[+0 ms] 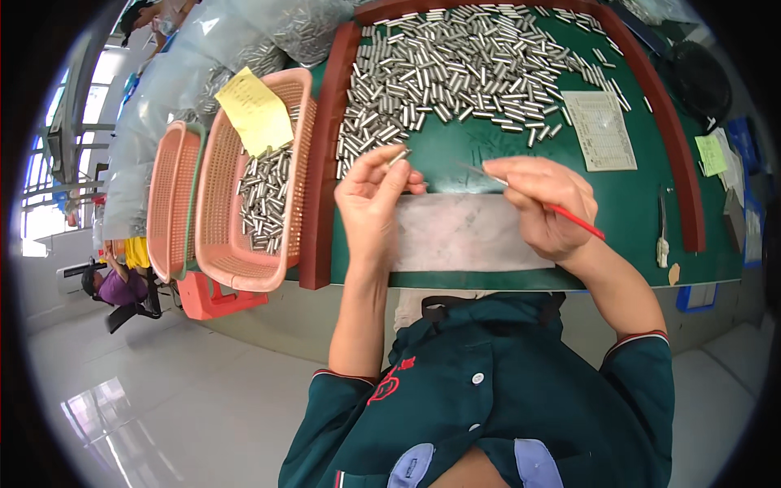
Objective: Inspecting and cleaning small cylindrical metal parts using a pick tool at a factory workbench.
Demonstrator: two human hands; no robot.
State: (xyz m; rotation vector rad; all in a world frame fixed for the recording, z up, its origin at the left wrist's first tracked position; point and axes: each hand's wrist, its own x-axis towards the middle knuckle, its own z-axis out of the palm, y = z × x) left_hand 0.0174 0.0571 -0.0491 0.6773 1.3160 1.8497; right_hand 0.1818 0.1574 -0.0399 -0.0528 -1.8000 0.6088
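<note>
Tip of the red-handled tool (pixel 521 193) is thin and blurred; whether it meets the small metal pin (pixel 398 157) cannot be made out. Left hand (pixel 373 203) raised, fingers curled, grip pinching the pin between thumb and forefinger at its 1 o'clock. Right hand (pixel 547 205) at 3 o'clock of the left, grip pressed together on the tool, handle trailing toward 4 o'clock. Pile of loose pins (pixel 464 69) at 12 o'clock on the green table (pixel 643 203). Pink basket (pixel 236 244) at 9 o'clock, partly covered by a yellow note (pixel 254 110).
</note>
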